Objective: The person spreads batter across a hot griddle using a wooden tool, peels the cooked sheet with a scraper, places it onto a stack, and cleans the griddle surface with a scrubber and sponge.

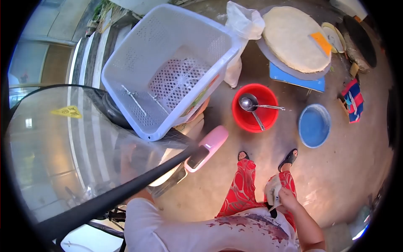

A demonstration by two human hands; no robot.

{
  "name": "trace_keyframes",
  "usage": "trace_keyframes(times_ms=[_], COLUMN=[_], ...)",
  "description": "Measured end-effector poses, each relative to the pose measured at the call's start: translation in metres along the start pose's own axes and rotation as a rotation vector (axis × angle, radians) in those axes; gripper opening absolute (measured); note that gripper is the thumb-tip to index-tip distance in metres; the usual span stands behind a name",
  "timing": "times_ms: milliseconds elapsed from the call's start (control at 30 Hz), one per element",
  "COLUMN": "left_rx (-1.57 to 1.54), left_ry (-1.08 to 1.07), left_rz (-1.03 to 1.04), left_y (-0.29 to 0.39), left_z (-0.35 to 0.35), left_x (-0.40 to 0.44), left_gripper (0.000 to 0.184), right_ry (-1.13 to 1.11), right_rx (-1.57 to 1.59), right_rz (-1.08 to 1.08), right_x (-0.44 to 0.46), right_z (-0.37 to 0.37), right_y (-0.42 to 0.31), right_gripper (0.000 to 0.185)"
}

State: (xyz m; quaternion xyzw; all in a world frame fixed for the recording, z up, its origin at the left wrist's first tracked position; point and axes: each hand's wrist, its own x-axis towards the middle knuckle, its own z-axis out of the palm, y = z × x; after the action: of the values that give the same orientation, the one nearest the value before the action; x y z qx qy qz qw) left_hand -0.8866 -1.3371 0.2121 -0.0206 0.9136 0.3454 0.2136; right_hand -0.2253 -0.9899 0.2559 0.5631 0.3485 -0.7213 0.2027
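My right hand (287, 198) is closed around a crumpled white glove (273, 190) in front of my red patterned trousers. A small black patch shows just below the glove. My left upper arm (143, 195) runs out of the white sleeve and behind a black bar (126, 189) and a clear windshield (54, 147). The left hand itself cannot be made out. Close to that side are a pink-backed mirror (213, 140) and a large pale plastic basket (168, 50) with perforated walls, holding two thin light-coloured strips.
Ahead on the floor stand a red bucket (239, 115) with metal ladles (247, 102) in it and a blue basin (315, 126). Behind them, a round pale slab (294, 38) with an orange scraper (321, 43) rests over a blue stool (294, 77). A white sack (243, 25) stands beside it.
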Motion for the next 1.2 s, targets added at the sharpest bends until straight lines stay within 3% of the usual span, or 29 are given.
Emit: trace_keyframes(times_ms=[67, 133, 167, 233, 300, 333, 400, 467, 533, 633, 667, 733, 800, 867, 967, 1100, 1167, 1200], left_rx=[0.002, -0.101, -0.039, -0.180, -0.303, -0.450, -0.472, -0.499, -0.555, -0.500, -0.440, -0.405, -0.326, -0.289, -0.211, -0.116, 0.014, 0.130], left_ry=[-0.020, 0.052, -0.004, 0.182, 0.174, 0.020, 0.012, -0.112, -0.334, -0.323, -0.489, -0.608, -0.635, -0.669, -0.788, -0.890, -0.865, -0.874], left_rz=[0.006, -0.224, -0.234, -0.285, -0.394, -0.323, -0.569, -0.552, -0.699, -0.728, -0.700, -0.624, -0.693, -0.644, -0.404, -0.243, 0.116, 0.224], left_y=[-0.008, 0.063, 0.056, 0.044, 0.022, 0.018, 0.014, 0.026, 0.030, 0.098, 0.109, 0.126, 0.132, 0.160, 0.198, 0.251, 0.300, 0.334], left_z=[-0.002, 0.036, 0.033, 0.041, 0.047, 0.061, 0.088, 0.131, 0.175, 0.265, 0.286, 0.335, 0.377, 0.419, 0.478, 0.567, 0.619, 0.642], left_x=[-0.012, -0.100, -0.112, -0.155, -0.200, -0.233, -0.294, -0.366, -0.416, -0.513, -0.528, -0.553, -0.557, -0.579, -0.601, -0.625, -0.653, -0.669], left_gripper=[0.036, 0.041, 0.044, 0.027, 0.016, 0.014, 0.014, 0.016, 0.018, 0.018, 0.019, 0.021, 0.022, 0.019, 0.015, 0.023, 0.034, 0.039], right_ry=[-0.105, -0.223, -0.222, -0.181, -0.278, -0.252, -0.223, -0.149, 0.004, 0.038, 0.065, 0.126, 0.143, 0.209, 0.320, 0.402, 0.634, 0.621], right_rx=[0.271, 0.281, 0.184, 0.117, 0.036, 0.054, 0.023, 0.062, 0.153, 0.366, 0.430, 0.394, 0.400, 0.358, 0.353, 0.431, 0.071, 0.065], right_rz=[-0.050, -0.138, -0.198, -0.256, -0.476, -0.492, -0.389, -0.443, -0.472, -0.366, -0.333, -0.357, -0.224, -0.294, -0.345, -0.356, -0.403, -0.394], right_x=[0.004, 0.015, -0.009, -0.040, -0.050, -0.055, -0.066, -0.064, -0.064, -0.107, -0.112, -0.122, -0.147, -0.127, -0.118, -0.126, -0.118, -0.114], right_z=[0.003, -0.008, -0.012, -0.025, -0.052, -0.069, -0.106, -0.148, -0.193, -0.262, -0.288, -0.335, -0.386, -0.434, -0.504, -0.581, -0.616, -0.633], right_y=[0.014, 0.045, 0.025, -0.002, 0.007, 0.014, 0.030, 0.062, 0.099, 0.119, 0.129, 0.145, 0.140, 0.157, 0.151, 0.138, 0.151, 0.157], right_gripper=[0.028, 0.032, 0.032, 0.034, 0.034, 0.034, 0.033, 0.030, 0.032, 0.032, 0.033, 0.031, 0.031, 0.031, 0.033, 0.034, 0.034, 0.034])
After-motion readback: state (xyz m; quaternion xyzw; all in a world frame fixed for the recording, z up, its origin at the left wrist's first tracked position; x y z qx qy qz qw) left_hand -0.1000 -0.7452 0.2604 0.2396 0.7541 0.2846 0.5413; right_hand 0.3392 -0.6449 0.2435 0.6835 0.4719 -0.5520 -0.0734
